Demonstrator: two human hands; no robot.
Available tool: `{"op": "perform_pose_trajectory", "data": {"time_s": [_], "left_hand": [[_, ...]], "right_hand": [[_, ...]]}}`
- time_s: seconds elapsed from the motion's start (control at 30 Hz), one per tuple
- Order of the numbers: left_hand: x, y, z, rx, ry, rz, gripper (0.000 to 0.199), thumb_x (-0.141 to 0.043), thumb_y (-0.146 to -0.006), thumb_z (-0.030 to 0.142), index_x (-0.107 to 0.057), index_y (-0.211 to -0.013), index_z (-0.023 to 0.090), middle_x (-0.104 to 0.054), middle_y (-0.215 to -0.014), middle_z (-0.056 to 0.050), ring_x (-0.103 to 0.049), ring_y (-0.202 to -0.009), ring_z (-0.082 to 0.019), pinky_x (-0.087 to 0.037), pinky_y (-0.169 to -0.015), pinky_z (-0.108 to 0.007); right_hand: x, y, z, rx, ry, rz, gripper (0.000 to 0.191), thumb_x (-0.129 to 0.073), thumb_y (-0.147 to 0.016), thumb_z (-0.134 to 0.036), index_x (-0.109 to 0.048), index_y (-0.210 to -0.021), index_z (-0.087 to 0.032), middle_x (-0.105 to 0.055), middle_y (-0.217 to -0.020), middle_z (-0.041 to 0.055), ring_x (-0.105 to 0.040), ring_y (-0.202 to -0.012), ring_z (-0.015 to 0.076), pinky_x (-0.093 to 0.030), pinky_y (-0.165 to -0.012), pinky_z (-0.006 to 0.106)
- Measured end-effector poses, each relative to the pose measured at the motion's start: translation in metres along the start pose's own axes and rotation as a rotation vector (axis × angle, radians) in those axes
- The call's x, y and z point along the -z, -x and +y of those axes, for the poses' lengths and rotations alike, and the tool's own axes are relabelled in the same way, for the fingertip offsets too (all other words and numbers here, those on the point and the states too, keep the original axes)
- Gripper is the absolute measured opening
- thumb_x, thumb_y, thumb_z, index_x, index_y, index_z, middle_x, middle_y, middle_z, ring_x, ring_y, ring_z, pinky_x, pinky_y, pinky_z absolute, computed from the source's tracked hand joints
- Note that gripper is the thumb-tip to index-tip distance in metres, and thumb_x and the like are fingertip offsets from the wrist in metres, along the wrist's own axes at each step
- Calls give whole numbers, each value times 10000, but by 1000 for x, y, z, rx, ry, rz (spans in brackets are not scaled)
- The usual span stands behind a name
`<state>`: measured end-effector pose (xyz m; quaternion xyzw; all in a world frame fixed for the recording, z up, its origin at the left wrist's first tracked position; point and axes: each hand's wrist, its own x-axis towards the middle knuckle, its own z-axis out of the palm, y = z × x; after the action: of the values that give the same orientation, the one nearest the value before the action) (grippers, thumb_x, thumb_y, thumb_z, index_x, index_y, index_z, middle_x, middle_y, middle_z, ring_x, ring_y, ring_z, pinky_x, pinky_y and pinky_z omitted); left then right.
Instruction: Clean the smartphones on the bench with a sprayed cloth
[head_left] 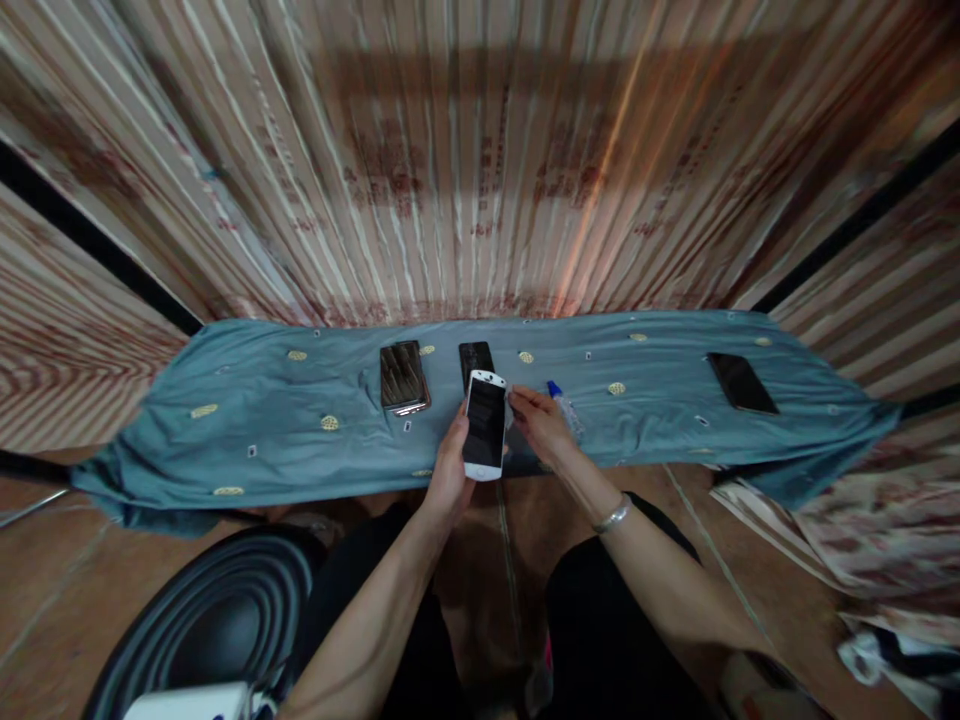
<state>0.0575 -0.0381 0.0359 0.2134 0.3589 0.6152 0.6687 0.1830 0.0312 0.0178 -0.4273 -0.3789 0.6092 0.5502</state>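
Observation:
A white smartphone [486,425] with a dark screen stands tilted toward me over the near edge of the cloth. My left hand [450,465] is closed around its left side and lower back. At the phone's upper right edge is my right hand [538,420], fingers pinched together; whatever they hold, if anything, is too small to make out. Behind the white phone lies a black phone [475,357], partly covered by it. Just right of my right hand, a clear bottle with a blue cap [554,388] rests on the cloth, partly hidden by the hand.
Dark phones, seemingly stacked [403,376], lie left on the blue-green cloth [300,450]. Another dark phone [742,382] is at the far right. A striped curtain [480,200] hangs behind. On the floor at lower left are a round black ribbed object [225,610] and a white box [187,703].

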Motion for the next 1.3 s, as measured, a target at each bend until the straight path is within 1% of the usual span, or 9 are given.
{"op": "perform_pose_trajectory", "data": {"time_s": [0.13, 0.27, 0.5, 0.7, 0.87, 0.93, 1.07, 1.13, 1.3], "left_hand": [[5, -8, 1, -153, 26, 10, 389, -635, -853, 354, -657, -1209, 197, -663, -1284, -64, -563, -1255, -218, -402, -1092, -359], [11, -16, 11, -206, 68, 56, 324, -616, -866, 320, -674, -1159, 194, -677, -1257, -57, -570, -1245, -202, -404, -1074, -336], [14, -18, 28, -170, 145, 170, 269, -505, -941, 302, -673, -1130, 211, -725, -1147, -24, -654, -1094, -154, -501, -918, -258], [15, -15, 39, -142, 171, 94, 374, -415, -971, 373, -624, -1229, 201, -731, -1115, -67, -684, -1025, -212, -527, -930, -395], [21, -18, 51, -46, 215, 152, 371, -472, -936, 347, -616, -1232, 176, -737, -1054, -90, -700, -979, -246, -553, -879, -419], [23, -18, 55, -40, 227, 178, 362, -461, -935, 288, -596, -1260, 201, -745, -979, -71, -719, -902, -240, -564, -848, -416], [25, -19, 56, -39, 260, 156, 394, -425, -946, 219, -552, -1317, 250, -747, -936, -52, -729, -852, -225, -561, -856, -423], [25, -20, 52, -16, 281, 131, 395, -441, -945, 217, -549, -1324, 245, -749, -935, -57, -729, -853, -229, -552, -878, -439], [23, -24, 44, 32, 320, 86, 395, -419, -960, 199, -530, -1339, 217, -749, -882, -52, -725, -781, -219, -534, -890, -455]], "right_hand": [[-13, 10, 5, -27, 15, -39, 378, -798, -549, -483, -735, -779, -190, -696, -665, 1, -578, -597, 141, -456, -590, 265], [-26, 23, 15, -63, 49, -80, 347, -807, -548, -473, -729, -740, -194, -675, -627, -7, -574, -578, 140, -454, -583, 266], [-37, 50, 19, -126, 82, -204, 329, -798, -591, -454, -749, -780, -190, -686, -655, -6, -548, -560, 122, -448, -578, 251], [-38, 63, 20, -124, 134, -295, 318, -780, -630, -471, -748, -756, -181, -666, -630, -17, -534, -561, 113, -429, -579, 234], [-29, 68, 14, -49, 313, -463, 367, -685, -744, -504, -758, -867, -166, -718, -719, 20, -627, -668, 163, -495, -652, 272], [-22, 69, 9, 45, 439, -495, 368, -629, -805, -489, -756, -933, -169, -741, -782, 36, -663, -727, 190, -522, -691, 300], [-9, 66, 1, 427, 762, -318, 325, -507, -925, -341, -694, -1163, -225, -742, -1065, 64, -677, -979, 228, -533, -877, 377], [-6, 63, 2, 623, 895, -289, 346, -468, -952, -278, -653, -1239, -223, -718, -1147, 86, -655, -1051, 234, -522, -937, 405], [-8, 55, 11, 957, 1091, -303, 358, -409, -991, -211, -639, -1262, -167, -678, -1212, 131, -607, -1119, 239, -526, -976, 423]]}}
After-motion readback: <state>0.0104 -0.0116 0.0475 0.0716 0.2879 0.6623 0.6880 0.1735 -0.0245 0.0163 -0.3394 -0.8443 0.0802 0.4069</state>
